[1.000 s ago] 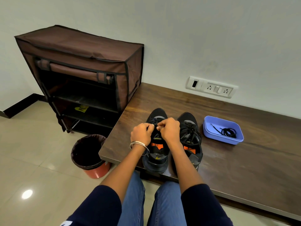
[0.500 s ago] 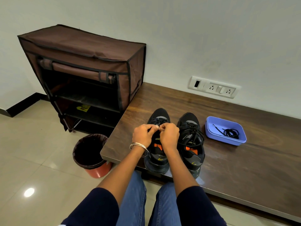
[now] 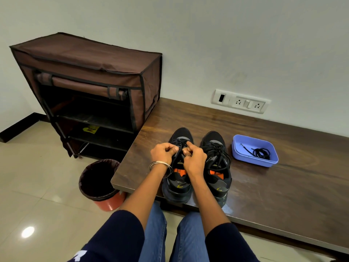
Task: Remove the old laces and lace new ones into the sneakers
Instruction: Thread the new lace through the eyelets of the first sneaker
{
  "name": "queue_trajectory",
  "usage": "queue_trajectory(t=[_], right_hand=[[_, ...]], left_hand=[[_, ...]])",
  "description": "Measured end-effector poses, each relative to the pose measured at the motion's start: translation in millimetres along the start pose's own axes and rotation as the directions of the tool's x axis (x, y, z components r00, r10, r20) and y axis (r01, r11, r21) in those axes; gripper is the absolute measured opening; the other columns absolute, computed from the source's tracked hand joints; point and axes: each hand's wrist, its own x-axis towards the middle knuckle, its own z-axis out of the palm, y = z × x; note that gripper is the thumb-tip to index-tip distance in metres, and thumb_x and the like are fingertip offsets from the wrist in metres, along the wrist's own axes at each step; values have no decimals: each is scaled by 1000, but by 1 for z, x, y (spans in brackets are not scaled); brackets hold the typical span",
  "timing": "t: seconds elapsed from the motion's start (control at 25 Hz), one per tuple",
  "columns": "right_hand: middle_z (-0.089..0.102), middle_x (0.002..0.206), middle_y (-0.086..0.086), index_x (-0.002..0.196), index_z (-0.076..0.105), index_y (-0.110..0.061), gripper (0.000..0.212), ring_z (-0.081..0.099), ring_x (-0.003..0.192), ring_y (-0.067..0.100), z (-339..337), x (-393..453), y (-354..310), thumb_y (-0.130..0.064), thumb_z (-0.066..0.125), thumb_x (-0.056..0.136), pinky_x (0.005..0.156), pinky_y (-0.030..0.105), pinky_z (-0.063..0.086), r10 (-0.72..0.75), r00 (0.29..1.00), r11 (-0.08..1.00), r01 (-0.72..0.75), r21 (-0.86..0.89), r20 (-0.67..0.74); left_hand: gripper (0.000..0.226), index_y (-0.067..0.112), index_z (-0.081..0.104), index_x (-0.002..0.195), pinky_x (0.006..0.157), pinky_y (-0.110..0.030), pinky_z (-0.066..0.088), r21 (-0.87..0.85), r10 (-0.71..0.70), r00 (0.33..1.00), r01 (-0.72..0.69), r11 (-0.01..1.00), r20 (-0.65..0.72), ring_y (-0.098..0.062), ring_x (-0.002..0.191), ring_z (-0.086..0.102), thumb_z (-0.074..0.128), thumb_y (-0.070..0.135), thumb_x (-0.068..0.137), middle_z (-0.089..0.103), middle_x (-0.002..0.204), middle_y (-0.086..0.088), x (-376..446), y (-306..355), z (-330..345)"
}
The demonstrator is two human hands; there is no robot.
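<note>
Two black sneakers with orange insoles stand side by side on the dark wooden bench, toes toward the wall. Over the left sneaker my left hand and my right hand meet, each pinching the black lace near the toe end of the eyelets. The right sneaker sits untouched with its black laces loose and tangled on top. A coiled black lace lies in the blue tray to the right.
A bin with a black liner stands on the tiled floor by the bench's left corner. A brown fabric shoe rack is against the wall on the left. A socket panel is on the wall behind.
Both hands have shifted a little toward the toe of the left sneaker and stay closed on its lace. The camera view drifted slightly.
</note>
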Motion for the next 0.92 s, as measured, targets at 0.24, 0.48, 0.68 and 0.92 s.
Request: queue_trajectory(t=[0.24,0.48,0.68,0.92], right_hand=[[62,113,18,131,53,-2,39,60,105,30,-6,-2,-17,6,46,93,67,4,37,114,993,991,-113,73,-12],[56,128,11,136,50,-13,46,44,126,32,-6,-7,-27,-13,62,91,98,34,36,150,987,943,-160,-290,-59],[16,151,28,149,5,3,86,24,135,40,-2,-21,-9,-16,64,90,107,45,32,138,972,829,-219,-515,-190],[29,139,21,144,24,-1,81,33,119,34,-1,-22,-8,-3,73,79,92,40,38,92,948,889,-216,-405,-305]], left_hand=[[8,14,76,86,69,-23,46,10,-48,996,47,999,77,-10,72,58,75,22,82,68,78,-1,3,8,-7],[17,24,69,90,80,-31,43,368,-58,997,34,929,56,-27,100,62,54,31,94,69,100,-3,5,17,0],[20,11,58,85,78,-39,55,-412,-213,973,159,897,-86,-24,75,67,41,11,97,67,82,-7,2,28,-2],[30,17,45,73,71,-39,50,-973,-379,898,185,-141,225,-13,53,43,35,9,100,47,66,2,16,56,-55]])
